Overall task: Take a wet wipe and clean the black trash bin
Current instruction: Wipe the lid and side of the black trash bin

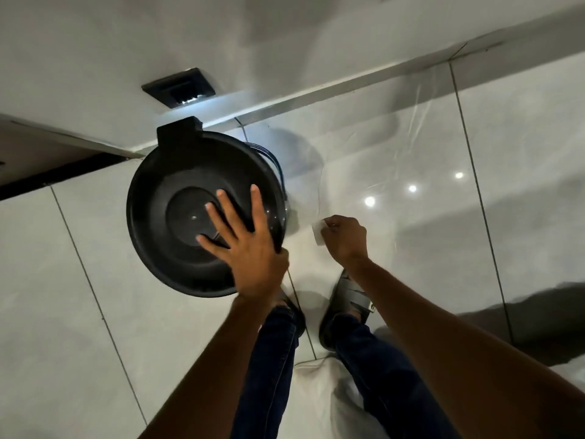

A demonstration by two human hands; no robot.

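A: Where's the bin?

B: The black trash bin [205,210] sits left of centre in the frame, on the pale tiled floor [411,153], close to the wall [95,42] at the top. Its lid is shut.

A: And the hands?

B: The left hand [250,248] lies flat on the lid's right side, fingers spread apart, gripping nothing. I'd say it's there to steady the bin so it won't slide when rubbed.

A: The wipe?

B: The wet wipe [318,231] is pinched in the right hand [343,240], fingers closed on it, just right of the bin and apart from it. Only a small white corner shows.

A: So cleaning hasn't begun?

B: It looks that way; the wipe isn't touching the bin yet. The sandals [351,304] stand just below, close in.
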